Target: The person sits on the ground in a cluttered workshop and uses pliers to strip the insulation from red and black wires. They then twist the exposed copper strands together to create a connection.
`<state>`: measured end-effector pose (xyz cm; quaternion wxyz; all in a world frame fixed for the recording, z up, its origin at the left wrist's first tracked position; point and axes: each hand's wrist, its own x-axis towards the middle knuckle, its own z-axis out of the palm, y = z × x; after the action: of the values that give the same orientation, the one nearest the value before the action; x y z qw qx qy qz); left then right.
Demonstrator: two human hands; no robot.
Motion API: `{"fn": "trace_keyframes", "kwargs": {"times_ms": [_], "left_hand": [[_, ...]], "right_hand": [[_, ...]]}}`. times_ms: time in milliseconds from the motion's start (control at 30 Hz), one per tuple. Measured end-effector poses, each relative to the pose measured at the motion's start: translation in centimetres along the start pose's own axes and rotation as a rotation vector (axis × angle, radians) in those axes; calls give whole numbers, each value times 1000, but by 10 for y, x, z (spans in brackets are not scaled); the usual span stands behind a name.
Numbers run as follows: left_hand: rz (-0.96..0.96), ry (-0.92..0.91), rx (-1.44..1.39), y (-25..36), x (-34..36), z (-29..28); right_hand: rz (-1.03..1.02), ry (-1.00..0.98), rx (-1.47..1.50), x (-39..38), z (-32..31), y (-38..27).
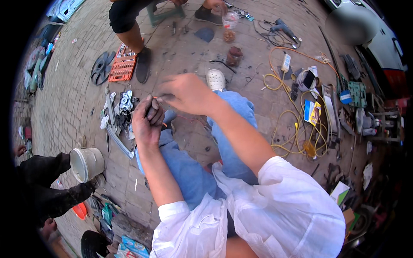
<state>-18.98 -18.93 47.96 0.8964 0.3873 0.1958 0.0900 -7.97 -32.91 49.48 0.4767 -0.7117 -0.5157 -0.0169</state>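
Above my knees, my left hand (148, 120) is closed with the fingers curled in. A thin orange strand (164, 125) shows below its fingers, and a speck of the same colour shows at the fingertips. The rest of what it grips is hidden by the fingers. Right beside it is my right hand (185, 93), palm down, its fingertips close to the left thumb and index finger. Motion smears those fingers, so their hold cannot be made out. Beyond my left hand lies a heap of metal and black parts (124, 103) on the paving.
An orange socket set case (123, 63) lies near a person's shoe (143, 65). A white bucket (86, 164) stands at left by another person's legs. To the right are a coiled yellow cable (286, 144), a power strip (286, 62) and a heat gun (285, 30). A dark jar (234, 56) stands ahead.
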Motion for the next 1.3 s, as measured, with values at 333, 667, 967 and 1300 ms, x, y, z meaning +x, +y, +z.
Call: {"fn": "trace_keyframes", "kwargs": {"times_ms": [333, 667, 967, 1300], "left_hand": [[-30, -52, -302, -3, 9, 14], [102, 448, -481, 3, 8, 49], [584, 49, 92, -14, 6, 27], [862, 185, 758, -21, 6, 45]], "right_hand": [[217, 292, 246, 8, 9, -9], [787, 796, 767, 14, -20, 25], [542, 314, 656, 15, -6, -6], [393, 237, 755, 6, -7, -2]]}}
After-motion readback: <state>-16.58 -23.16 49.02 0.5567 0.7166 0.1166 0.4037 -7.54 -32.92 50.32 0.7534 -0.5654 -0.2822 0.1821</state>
